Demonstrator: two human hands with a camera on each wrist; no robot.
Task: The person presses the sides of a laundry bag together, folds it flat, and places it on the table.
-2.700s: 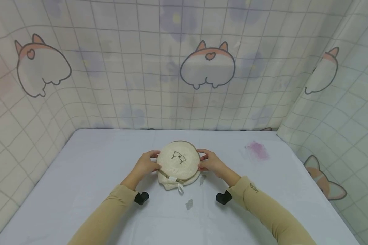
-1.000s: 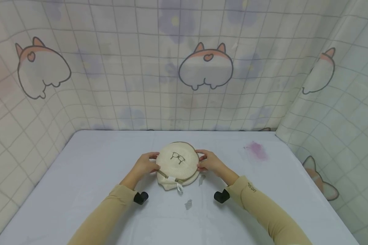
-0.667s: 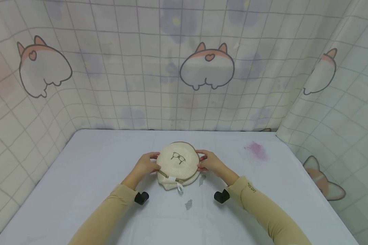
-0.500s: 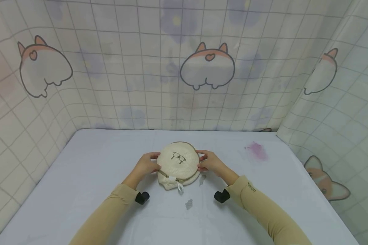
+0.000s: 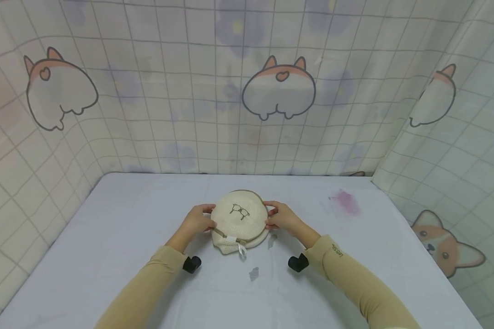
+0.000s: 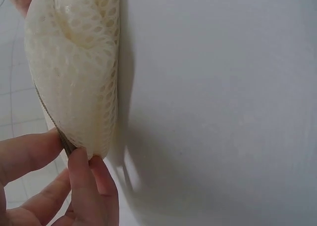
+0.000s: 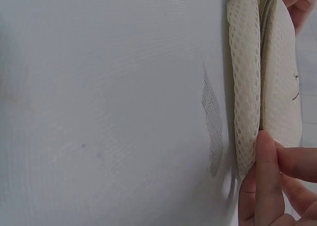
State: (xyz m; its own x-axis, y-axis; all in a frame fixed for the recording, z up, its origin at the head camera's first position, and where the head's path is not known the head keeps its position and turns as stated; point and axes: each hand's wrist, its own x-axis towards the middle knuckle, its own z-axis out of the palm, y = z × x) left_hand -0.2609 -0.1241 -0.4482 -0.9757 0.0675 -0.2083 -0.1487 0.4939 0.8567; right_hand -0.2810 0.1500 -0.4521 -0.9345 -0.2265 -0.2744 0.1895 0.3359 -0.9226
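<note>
A round cream mesh pouch (image 5: 233, 225) sits at the centre of the head view, slightly below mid-frame, seemingly resting on the worktop (image 5: 107, 256). The left hand (image 5: 194, 221) pinches its left rim between thumb and fingers; the right hand (image 5: 286, 220) does likewise on the right rim.

As for progress, both sides are grasped and the flat top panel lies over the crumpled lower layer. A brown zip (image 7: 264, 42) follows the rim in the right wrist view; whether it is closed all the way round cannot be told. Neither hand has let go, so releasing the pouch appears to be left, along with any work on the zip.

The worktop's far edge runs behind the pouch, near the patterned curtain (image 5: 169, 91), leaving only modest depth there. Its side edges slant down towards the lower corners, well apart from both hands. Bare surface stretches across the left and right of the frame and between the forearms at lower centre; the near edge is out of view.
</note>
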